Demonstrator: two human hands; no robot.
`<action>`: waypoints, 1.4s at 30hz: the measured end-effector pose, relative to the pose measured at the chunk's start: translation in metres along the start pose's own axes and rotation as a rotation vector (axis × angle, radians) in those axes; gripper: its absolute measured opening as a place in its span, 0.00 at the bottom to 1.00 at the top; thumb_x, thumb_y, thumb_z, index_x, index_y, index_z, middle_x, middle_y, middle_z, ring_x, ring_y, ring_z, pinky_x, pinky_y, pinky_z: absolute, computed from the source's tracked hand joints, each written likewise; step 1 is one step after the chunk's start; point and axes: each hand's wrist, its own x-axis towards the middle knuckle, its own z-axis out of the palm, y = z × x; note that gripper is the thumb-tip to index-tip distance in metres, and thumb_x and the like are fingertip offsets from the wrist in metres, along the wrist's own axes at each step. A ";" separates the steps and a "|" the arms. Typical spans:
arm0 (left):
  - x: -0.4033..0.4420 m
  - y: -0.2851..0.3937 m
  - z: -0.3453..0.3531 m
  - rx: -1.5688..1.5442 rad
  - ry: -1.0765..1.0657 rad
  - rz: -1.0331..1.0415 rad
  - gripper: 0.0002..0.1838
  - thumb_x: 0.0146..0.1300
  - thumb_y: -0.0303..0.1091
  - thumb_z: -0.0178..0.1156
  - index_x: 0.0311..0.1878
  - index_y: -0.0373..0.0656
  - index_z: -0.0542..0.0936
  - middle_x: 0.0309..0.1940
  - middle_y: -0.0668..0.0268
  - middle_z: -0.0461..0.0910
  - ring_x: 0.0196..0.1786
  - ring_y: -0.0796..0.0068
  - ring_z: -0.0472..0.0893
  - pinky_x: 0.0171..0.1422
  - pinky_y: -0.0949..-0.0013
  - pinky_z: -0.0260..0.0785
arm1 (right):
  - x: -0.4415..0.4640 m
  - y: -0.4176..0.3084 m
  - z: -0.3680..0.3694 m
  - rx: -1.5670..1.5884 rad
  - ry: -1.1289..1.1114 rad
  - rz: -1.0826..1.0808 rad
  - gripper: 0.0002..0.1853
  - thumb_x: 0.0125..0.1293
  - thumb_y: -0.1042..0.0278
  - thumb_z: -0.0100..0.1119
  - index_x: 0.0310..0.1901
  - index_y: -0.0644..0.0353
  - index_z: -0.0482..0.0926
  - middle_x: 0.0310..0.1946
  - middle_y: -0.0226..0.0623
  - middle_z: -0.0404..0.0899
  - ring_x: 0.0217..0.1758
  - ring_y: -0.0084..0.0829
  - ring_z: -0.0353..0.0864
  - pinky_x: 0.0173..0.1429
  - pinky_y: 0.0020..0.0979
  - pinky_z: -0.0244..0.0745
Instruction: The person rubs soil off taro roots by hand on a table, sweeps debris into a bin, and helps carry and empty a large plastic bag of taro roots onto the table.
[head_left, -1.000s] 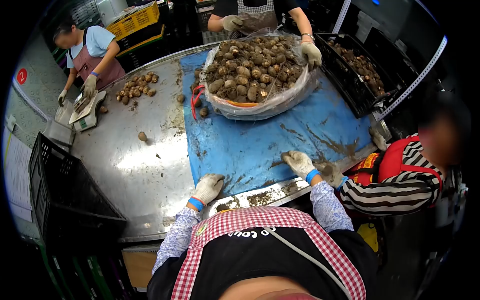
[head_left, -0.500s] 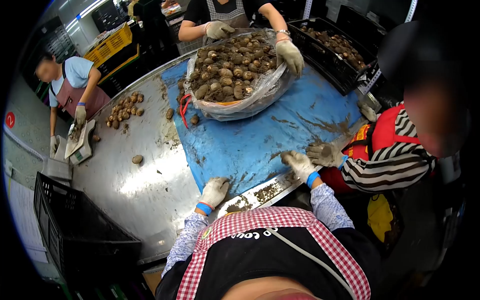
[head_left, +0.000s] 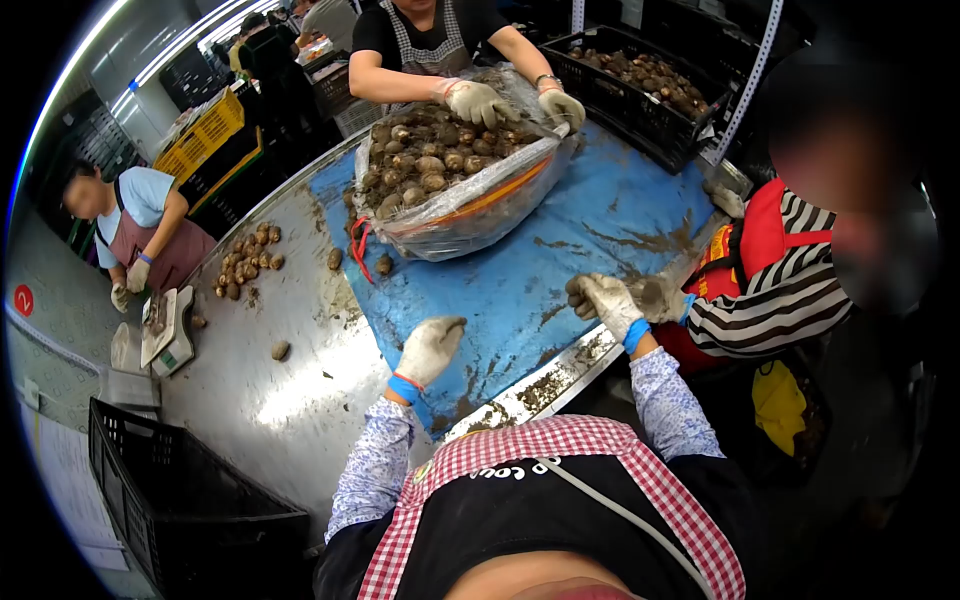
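My left hand point(head_left: 430, 350), in a white work glove with a blue wristband, is raised over the blue sheet's near left part, fingers extended toward the right and holding nothing visible. My right hand point(head_left: 605, 303), its glove tips dark with soil, hovers above the sheet's near right part, fingers loosely bent and apart, nothing visible in them. Beyond both hands, a clear plastic bag point(head_left: 470, 228) full of soil-covered taro-like corms point(head_left: 430, 165) rests tilted on the blue sheet point(head_left: 520, 300). A co-worker's gloved hands point(head_left: 478, 103) are at its far side, one over the corms, one at the bag's rim.
Loose corms point(head_left: 248, 258) lie on the metal table point(head_left: 300, 350), near a scale point(head_left: 168, 330) by another co-worker. A black crate point(head_left: 180, 490) stands at left; a corm-filled crate point(head_left: 640, 90) is at back right. A person in striped sleeves point(head_left: 770, 310) stands close on my right.
Both my hands have lifted off the sheet near the table edge. The bag has tipped toward me, and the co-worker's hand moved over the corms. The left co-worker's hand left the scale.
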 end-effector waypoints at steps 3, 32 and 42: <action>0.020 0.001 -0.004 -0.028 0.053 -0.013 0.12 0.64 0.32 0.55 0.46 0.36 0.82 0.42 0.51 0.83 0.48 0.51 0.81 0.55 0.60 0.72 | -0.003 -0.009 -0.017 0.010 0.039 -0.005 0.17 0.70 0.56 0.51 0.40 0.64 0.79 0.27 0.31 0.78 0.24 0.20 0.74 0.30 0.22 0.71; -0.002 -0.007 0.035 0.011 -0.209 -0.033 0.14 0.66 0.35 0.54 0.48 0.36 0.81 0.44 0.50 0.82 0.49 0.51 0.80 0.54 0.58 0.72 | -0.041 0.044 0.002 -0.094 -0.010 0.365 0.18 0.67 0.53 0.53 0.43 0.62 0.78 0.30 0.35 0.80 0.25 0.23 0.77 0.29 0.26 0.76; -0.002 -0.011 0.046 0.011 -0.252 0.022 0.15 0.65 0.35 0.54 0.47 0.37 0.81 0.43 0.50 0.82 0.49 0.50 0.80 0.54 0.57 0.71 | -0.043 0.088 -0.003 -0.018 0.020 0.250 0.17 0.68 0.56 0.54 0.42 0.64 0.78 0.27 0.39 0.82 0.25 0.28 0.81 0.31 0.28 0.79</action>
